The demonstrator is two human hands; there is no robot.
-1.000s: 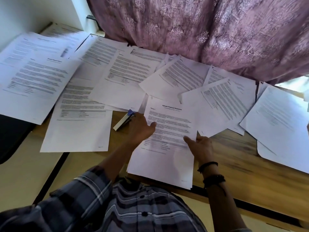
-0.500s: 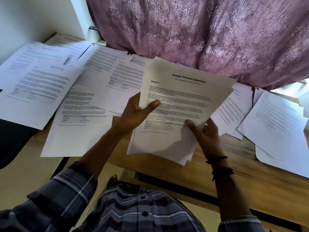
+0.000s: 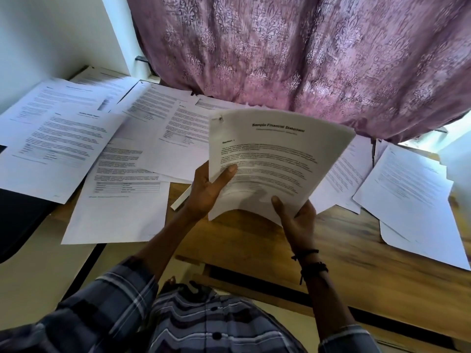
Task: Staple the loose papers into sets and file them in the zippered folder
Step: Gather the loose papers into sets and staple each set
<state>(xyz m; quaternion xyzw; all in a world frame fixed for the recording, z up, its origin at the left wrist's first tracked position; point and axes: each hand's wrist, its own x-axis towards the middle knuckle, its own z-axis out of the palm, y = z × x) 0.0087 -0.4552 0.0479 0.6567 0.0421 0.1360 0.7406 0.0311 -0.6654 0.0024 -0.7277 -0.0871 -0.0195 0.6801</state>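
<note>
I hold a set of papers [image 3: 275,154] headed "Sample Financial Statement" up above the wooden table [image 3: 267,240], with a staple at its top left corner. My left hand [image 3: 209,189] grips its left edge, thumb on the front page. My right hand [image 3: 297,220] grips its lower right edge. The stapler [image 3: 181,200] lies on the table just left of my left hand, mostly hidden behind it. Several loose printed sheets [image 3: 122,179] cover the table to the left and behind. No zippered folder is recognisable.
More sheets [image 3: 413,194] lie overlapping at the right of the table. A purple patterned curtain [image 3: 293,52] hangs along the table's far edge. A dark object [image 3: 17,220] lies at the left, partly under papers. The table's front edge runs below my wrists.
The set lay flat on the table under both hands a second ago. I have lifted it off the table and raised it toward me, held at both sides.
</note>
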